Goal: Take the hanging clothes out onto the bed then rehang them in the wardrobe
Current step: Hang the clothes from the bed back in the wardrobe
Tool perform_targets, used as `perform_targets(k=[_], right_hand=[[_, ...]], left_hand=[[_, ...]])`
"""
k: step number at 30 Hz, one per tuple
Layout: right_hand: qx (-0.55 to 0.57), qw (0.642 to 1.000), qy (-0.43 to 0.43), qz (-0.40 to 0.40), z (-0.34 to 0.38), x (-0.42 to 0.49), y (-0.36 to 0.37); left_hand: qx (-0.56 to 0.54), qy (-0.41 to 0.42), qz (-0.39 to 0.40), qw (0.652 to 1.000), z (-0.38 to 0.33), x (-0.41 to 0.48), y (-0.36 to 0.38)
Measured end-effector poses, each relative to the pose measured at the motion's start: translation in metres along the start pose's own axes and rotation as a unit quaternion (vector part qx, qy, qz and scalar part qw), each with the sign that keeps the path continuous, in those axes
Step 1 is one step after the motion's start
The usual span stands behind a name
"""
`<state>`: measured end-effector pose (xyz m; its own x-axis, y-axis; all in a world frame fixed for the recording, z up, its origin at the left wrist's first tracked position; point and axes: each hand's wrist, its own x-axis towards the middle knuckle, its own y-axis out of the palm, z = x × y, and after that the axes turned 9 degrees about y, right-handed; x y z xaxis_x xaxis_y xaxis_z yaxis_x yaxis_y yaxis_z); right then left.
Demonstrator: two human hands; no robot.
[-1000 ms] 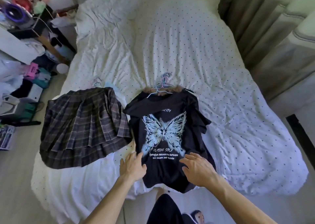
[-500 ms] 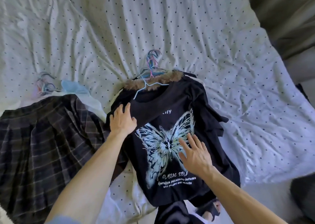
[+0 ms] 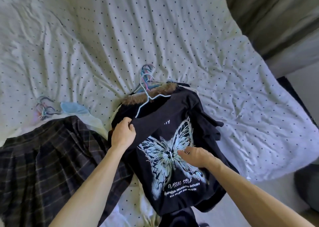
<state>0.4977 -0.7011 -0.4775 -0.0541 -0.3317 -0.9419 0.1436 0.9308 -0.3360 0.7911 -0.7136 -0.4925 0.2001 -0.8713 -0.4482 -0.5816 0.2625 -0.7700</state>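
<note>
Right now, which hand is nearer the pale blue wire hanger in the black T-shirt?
Left. Left hand grips the T-shirt just below the hanger; right hand is lower, on the butterfly print.

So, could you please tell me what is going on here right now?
A person is handling hangered clothes laid on the polka-dot bed. Their left-hand grip pinches the shoulder of the black butterfly T-shirt atop the pile; the right-hand grip rests on its print, whether clutching is unclear. A plaid skirt lies to the left.
</note>
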Motion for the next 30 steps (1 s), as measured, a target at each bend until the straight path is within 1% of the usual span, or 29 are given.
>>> perform_targets(k=[2, 3, 6, 8, 11, 13, 14, 16, 18, 19, 21, 22, 23, 24, 26, 28, 29, 30], right_hand=[[0.08, 0.996, -0.031, -0.02, 0.005, -0.024, -0.007], [0.135, 0.989, -0.049, -0.031, 0.006, -0.037, -0.009], [0.288, 0.953, -0.083, -0.049, 0.006, -0.076, -0.005], [0.368, 0.924, -0.08, -0.064, -0.004, -0.096, 0.007], [0.488, 0.865, -0.076, -0.085, -0.034, -0.121, 0.036], [0.546, 0.828, -0.087, -0.097, -0.063, -0.137, 0.054], [0.562, 0.815, -0.094, -0.106, -0.08, -0.146, 0.063], [0.567, 0.806, -0.11, -0.125, -0.117, -0.169, 0.076], [0.56, 0.805, -0.119, -0.156, -0.159, -0.195, 0.088], [0.558, 0.803, -0.115, -0.176, -0.183, -0.21, 0.094], [0.565, 0.789, -0.102, -0.219, -0.234, -0.242, 0.109], [0.571, 0.779, -0.096, -0.241, -0.259, -0.26, 0.118], [0.572, 0.772, -0.088, -0.264, -0.284, -0.278, 0.127], [0.573, 0.763, -0.08, -0.288, -0.307, -0.297, 0.138], [0.576, 0.742, -0.062, -0.336, -0.35, -0.337, 0.161], [0.576, 0.722, -0.047, -0.38, -0.387, -0.373, 0.187], [0.579, 0.711, -0.036, -0.396, -0.403, -0.391, 0.203], [0.586, 0.698, -0.025, -0.411, -0.417, -0.407, 0.22]], left_hand=[[-0.079, 0.003, 0.021, 0.997, -0.023, -0.032, -0.008], [-0.1, 0.012, 0.04, 0.994, -0.034, -0.05, -0.011], [-0.128, 0.039, 0.11, 0.985, -0.063, -0.103, -0.006], [-0.137, 0.045, 0.158, 0.977, -0.082, -0.135, 0.002], [-0.135, 0.09, 0.229, 0.96, -0.117, -0.182, 0.018], [-0.105, 0.132, 0.273, 0.947, -0.143, -0.21, 0.031], [-0.087, 0.152, 0.292, 0.94, -0.155, -0.223, 0.037], [-0.057, 0.192, 0.324, 0.924, -0.182, -0.244, 0.046], [-0.043, 0.234, 0.33, 0.913, -0.216, -0.261, 0.049], [-0.033, 0.261, 0.31, 0.914, -0.237, -0.268, 0.05], [-0.007, 0.338, 0.234, 0.912, -0.285, -0.282, 0.05], [0.003, 0.386, 0.197, 0.901, -0.312, -0.29, 0.051], [0.015, 0.441, 0.17, 0.881, -0.34, -0.301, 0.053], [0.032, 0.501, 0.155, 0.851, -0.368, -0.315, 0.057], [0.087, 0.614, 0.152, 0.77, -0.422, -0.353, 0.072], [0.136, 0.691, 0.186, 0.685, -0.468, -0.4, 0.093], [0.15, 0.707, 0.222, 0.654, -0.487, -0.427, 0.106], [0.15, 0.71, 0.266, 0.635, -0.502, -0.453, 0.12]])
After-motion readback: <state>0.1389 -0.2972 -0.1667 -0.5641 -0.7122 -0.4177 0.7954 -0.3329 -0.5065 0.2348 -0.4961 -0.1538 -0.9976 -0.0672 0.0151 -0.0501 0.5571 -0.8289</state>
